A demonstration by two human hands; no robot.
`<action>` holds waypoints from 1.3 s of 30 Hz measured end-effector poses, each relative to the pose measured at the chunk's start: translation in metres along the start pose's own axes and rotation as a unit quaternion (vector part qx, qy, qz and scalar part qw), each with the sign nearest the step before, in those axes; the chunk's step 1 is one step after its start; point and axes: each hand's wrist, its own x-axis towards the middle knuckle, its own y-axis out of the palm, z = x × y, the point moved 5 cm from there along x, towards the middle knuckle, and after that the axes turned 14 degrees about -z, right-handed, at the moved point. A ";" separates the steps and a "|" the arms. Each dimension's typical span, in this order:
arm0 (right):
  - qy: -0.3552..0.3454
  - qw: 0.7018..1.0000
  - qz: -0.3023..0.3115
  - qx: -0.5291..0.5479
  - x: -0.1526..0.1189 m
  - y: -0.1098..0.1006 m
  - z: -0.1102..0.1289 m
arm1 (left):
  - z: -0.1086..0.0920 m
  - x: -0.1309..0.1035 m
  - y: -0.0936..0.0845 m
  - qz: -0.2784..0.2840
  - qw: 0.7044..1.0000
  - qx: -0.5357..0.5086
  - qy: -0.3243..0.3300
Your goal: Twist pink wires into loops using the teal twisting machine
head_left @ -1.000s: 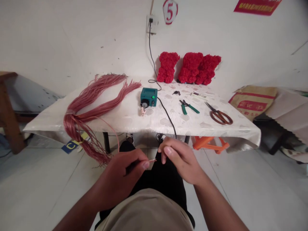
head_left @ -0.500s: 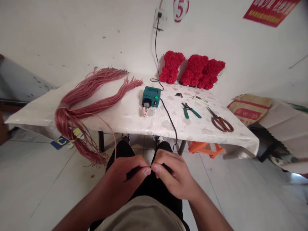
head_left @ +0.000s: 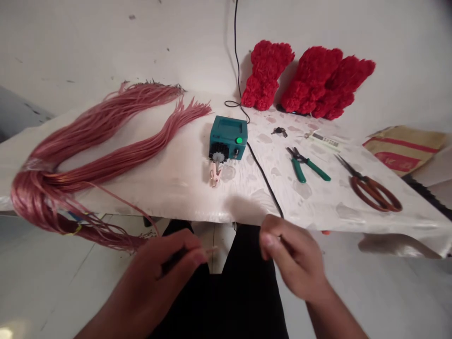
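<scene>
My left hand is closed on a single pink cord. Its short end pokes out past the thumb, and the strand runs back to a large bundle of pink cords on the left of the table. To the right, my right hand is closed, thumb against the curled fingers; what it holds, if anything, is hidden. Both hands are over my lap, just in front of the table edge. Beyond them stands a small green motor box with a pale clip on its front shaft.
Green-handled pliers and brown-handled scissors lie at the right of the table. Red flower clusters stand against the wall. A black cable runs from the box over the front edge.
My hands have come apart, the right one moving right and the left one left. A cord end now shows at my left fingertips. The view has come closer to the table.
</scene>
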 end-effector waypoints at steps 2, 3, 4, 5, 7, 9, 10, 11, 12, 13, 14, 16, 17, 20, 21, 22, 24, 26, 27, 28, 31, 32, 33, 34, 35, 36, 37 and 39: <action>-0.005 1.000 -0.004 -0.030 0.018 -0.010 -0.011 | -0.003 0.024 -0.013 -0.016 1.000 -0.003 -0.023; -0.012 0.999 0.002 -0.043 0.028 -0.013 -0.016 | -0.006 0.038 -0.019 -0.022 0.999 -0.003 -0.025; -0.015 0.998 0.005 -0.055 0.040 -0.015 -0.021 | -0.010 0.053 -0.026 -0.027 0.999 -0.002 -0.020; -0.012 0.998 0.002 -0.067 0.053 -0.018 -0.026 | -0.015 0.069 -0.032 -0.030 1.000 -0.001 -0.007; 0.010 0.996 -0.029 -0.088 0.082 -0.023 -0.039 | -0.027 0.102 -0.042 -0.032 0.999 -0.005 0.028; 0.036 0.991 -0.081 -0.100 0.114 -0.028 -0.054 | -0.036 0.137 -0.047 -0.027 0.998 -0.012 0.051; 0.048 0.988 -0.102 -0.105 0.130 -0.029 -0.061 | -0.039 0.154 -0.048 -0.020 0.998 -0.015 0.056; 0.053 0.985 -0.123 -0.111 0.146 -0.030 -0.069 | -0.040 0.170 -0.048 -0.010 0.998 -0.018 0.057; 0.058 0.981 -0.141 -0.117 0.161 -0.030 -0.077 | -0.040 0.185 -0.046 0.001 0.998 -0.021 0.059; 0.065 0.979 -0.156 -0.117 0.175 -0.030 -0.086 | -0.039 0.198 -0.043 0.010 0.998 -0.030 0.060; 0.073 0.976 -0.169 -0.112 0.187 -0.029 -0.095 | -0.035 0.209 -0.040 0.018 0.997 -0.042 0.059; 0.091 0.975 -0.182 -0.095 0.203 -0.024 -0.115 | -0.023 0.226 -0.033 0.024 0.997 -0.056 0.054; 0.100 0.975 -0.181 -0.086 0.207 -0.021 -0.125 | -0.015 0.233 -0.030 0.025 0.997 -0.057 0.050; 0.126 0.977 -0.159 -0.067 0.207 -0.012 -0.154 | 0.010 0.243 -0.022 0.030 0.997 -0.050 0.041; 0.136 0.977 -0.151 -0.062 0.204 -0.010 -0.162 | 0.018 0.245 -0.021 0.036 0.997 -0.048 0.040; 0.144 0.977 -0.145 -0.058 0.202 -0.009 -0.168 | 0.024 0.246 -0.019 0.043 0.997 -0.046 0.043; 0.159 0.976 -0.140 -0.054 0.197 -0.010 -0.175 | 0.031 0.247 -0.016 0.063 0.996 -0.037 0.053; 0.171 0.974 -0.141 -0.050 0.195 -0.011 -0.176 | 0.035 0.248 -0.014 0.083 0.995 -0.025 0.058; 0.178 0.973 -0.141 -0.045 0.195 -0.012 -0.176 | 0.035 0.249 -0.013 0.088 0.994 -0.019 0.057; 0.186 0.972 -0.139 -0.038 0.195 -0.012 -0.176 | 0.035 0.249 -0.012 0.092 0.994 -0.014 0.054; 0.203 0.971 -0.127 -0.021 0.196 -0.012 -0.173 | 0.033 0.246 -0.012 0.108 0.993 -0.033 0.032; 0.204 0.971 -0.122 -0.018 0.196 -0.011 -0.173 | 0.033 0.245 -0.012 0.116 0.992 -0.047 0.017; 0.203 0.972 -0.117 -0.015 0.196 -0.011 -0.172 | 0.033 0.243 -0.012 0.125 0.990 -0.063 0.000; 0.200 0.973 -0.113 -0.014 0.196 -0.011 -0.172 | 0.032 0.241 -0.012 0.134 0.988 -0.075 -0.017; 0.199 0.974 -0.110 -0.014 0.196 -0.011 -0.172 | 0.032 0.240 -0.012 0.142 0.986 -0.080 -0.028; 0.200 0.974 -0.107 -0.016 0.197 -0.011 -0.172 | 0.031 0.239 -0.012 0.148 0.986 -0.076 -0.031; 0.201 0.974 -0.103 -0.020 0.197 -0.011 -0.173 | 0.030 0.238 -0.013 0.151 0.986 -0.064 -0.024; 0.205 0.973 -0.097 -0.030 0.197 -0.010 -0.173 | 0.026 0.238 -0.014 0.142 0.989 -0.020 0.020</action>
